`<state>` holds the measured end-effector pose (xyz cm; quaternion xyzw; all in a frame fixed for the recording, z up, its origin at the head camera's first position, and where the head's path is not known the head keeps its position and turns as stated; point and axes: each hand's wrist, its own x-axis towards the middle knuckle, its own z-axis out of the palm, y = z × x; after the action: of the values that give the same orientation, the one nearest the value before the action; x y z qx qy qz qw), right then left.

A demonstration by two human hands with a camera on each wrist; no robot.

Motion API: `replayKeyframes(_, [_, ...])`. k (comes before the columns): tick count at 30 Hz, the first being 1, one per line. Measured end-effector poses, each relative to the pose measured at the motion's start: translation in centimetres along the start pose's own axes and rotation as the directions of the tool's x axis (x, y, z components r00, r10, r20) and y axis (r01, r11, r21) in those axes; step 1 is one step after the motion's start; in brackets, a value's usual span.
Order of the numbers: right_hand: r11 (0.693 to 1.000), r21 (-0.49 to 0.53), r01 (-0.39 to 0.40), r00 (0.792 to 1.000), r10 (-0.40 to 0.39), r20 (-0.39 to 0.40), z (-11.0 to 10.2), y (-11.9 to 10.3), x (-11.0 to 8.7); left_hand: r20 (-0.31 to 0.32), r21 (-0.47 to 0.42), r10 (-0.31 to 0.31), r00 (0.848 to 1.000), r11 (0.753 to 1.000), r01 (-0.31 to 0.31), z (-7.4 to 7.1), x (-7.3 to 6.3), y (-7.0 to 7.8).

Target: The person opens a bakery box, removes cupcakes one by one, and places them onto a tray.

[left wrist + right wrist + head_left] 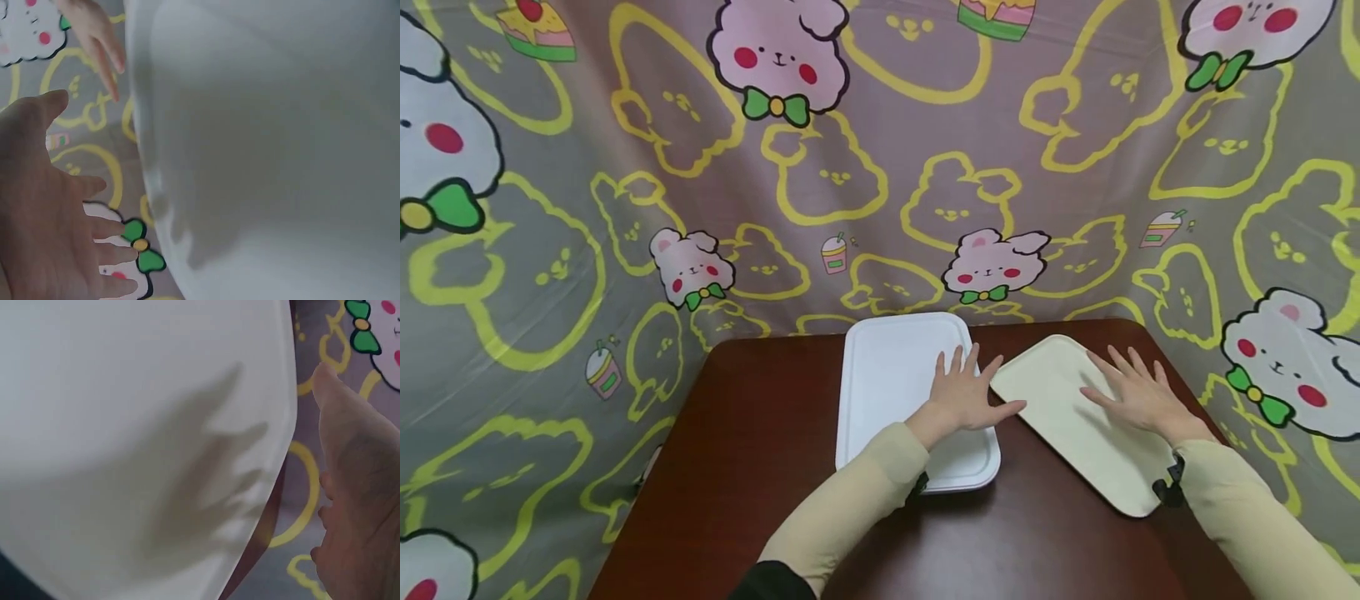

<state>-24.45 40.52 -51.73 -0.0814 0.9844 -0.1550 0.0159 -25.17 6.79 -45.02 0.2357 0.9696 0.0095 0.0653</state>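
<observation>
A white rectangular tray-like piece with rounded corners [891, 375] lies on the table, its long side running away from me. My left hand [962, 390] is spread over its right part, fingers straight and holding nothing. To the right lies a cream rectangular tray [1045, 392], turned at an angle. Above its right side my right hand [1138, 392] is spread with fingers apart, and nothing is in it. In the right wrist view the shadow of that hand falls on the pale tray surface [125, 375], with the hand [362, 487] at the side. The left wrist view shows straight left fingers [115, 253] beside the white surface.
Both trays rest on a dark reddish-brown table [760, 417]. Behind and on both sides hangs a grey cloth [865, 192] printed with rabbits and yellow outlines, close to the table's far edge. A dark band [1171, 483] sits at the right wrist.
</observation>
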Motion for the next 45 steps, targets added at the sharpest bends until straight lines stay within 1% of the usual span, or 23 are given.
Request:
replayKeyframes(3, [1.000, -0.012, -0.011, 1.000, 0.011, 0.011, 0.2, 0.8, 0.0, 0.020, 0.064, -0.006, 1.000, 0.998, 0.004, 0.5, 0.6, 1.2])
replayKeyframes(6, [0.999, -0.028, -0.024, 0.999, 0.024, 0.026, 0.3, 1.3, -0.1, 0.042, 0.140, -0.017, 0.999, 0.990, 0.011, 0.9, 1.1, 2.6])
replayKeyframes(10, [0.998, -0.054, -0.023, 0.998, 0.026, 0.051, 0.8, 1.5, -0.3, 0.081, 0.249, -0.040, 0.996, 0.968, 0.019, 1.5, 1.1, 4.6])
replayKeyframes(13, [0.997, -0.077, 0.002, 0.999, 0.002, 0.049, 1.5, 1.4, -0.4, 0.133, 0.301, -0.044, 0.990, 0.954, 0.002, 2.3, 1.0, 6.1])
replayKeyframes(15, [0.997, -0.080, 0.020, 0.999, -0.017, 0.041, 1.8, 1.3, -0.4, 0.167, 0.318, -0.044, 0.985, 0.948, -0.012, 2.9, 0.9, 7.0])
replayKeyframes(17, [0.995, -0.091, 0.028, 0.999, -0.025, 0.035, 1.9, 1.2, -0.3, 0.199, 0.316, -0.053, 0.979, 0.949, -0.013, 3.3, 0.9, 7.7])
replayKeyframes(18, [0.995, -0.093, 0.028, 0.999, -0.025, 0.034, 1.9, 1.3, -0.3, 0.204, 0.319, -0.058, 0.977, 0.948, -0.010, 3.6, 1.0, 8.0])
replayKeyframes(23, [0.995, -0.096, 0.013, 0.999, -0.009, 0.046, 2.0, 1.8, -0.5, 0.225, 0.338, -0.086, 0.970, 0.941, 0.004, 4.1, 1.2, 9.6])
replayKeyframes(27, [0.994, -0.108, 0.028, 0.999, -0.023, 0.046, 2.6, 2.0, -0.8, 0.279, 0.323, -0.089, 0.956, 0.946, -0.007, 4.8, 1.3, 10.5])
replayKeyframes(31, [0.990, -0.135, 0.040, 0.999, -0.035, 0.039, 3.2, 2.1, -1.2, 0.302, 0.312, -0.091, 0.949, 0.950, -0.008, 5.3, 1.1, 11.0])
replayKeyframes(34, [0.989, -0.142, 0.042, 0.999, -0.037, 0.037, 3.7, 2.1, -1.4, 0.308, 0.325, -0.119, 0.944, 0.946, 0.014, 5.3, 1.0, 11.4])
replayKeyframes(39, [0.988, -0.150, 0.028, 0.999, -0.025, 0.022, 3.8, 1.9, -1.3, 0.329, 0.333, -0.167, 0.929, 0.941, 0.052, 5.0, 1.8, 11.9])
replayKeyframes(41, [0.987, -0.162, 0.023, 1.000, -0.021, 0.011, 3.8, 1.9, -1.3, 0.326, 0.343, -0.177, 0.929, 0.937, 0.058, 5.0, 2.2, 12.0])
replayKeyframes(45, [0.983, -0.186, 0.002, 1.000, -0.004, -0.012, 3.8, 1.8, -1.3, 0.309, 0.367, -0.189, 0.932, 0.928, 0.067, 5.3, 2.8, 12.2])
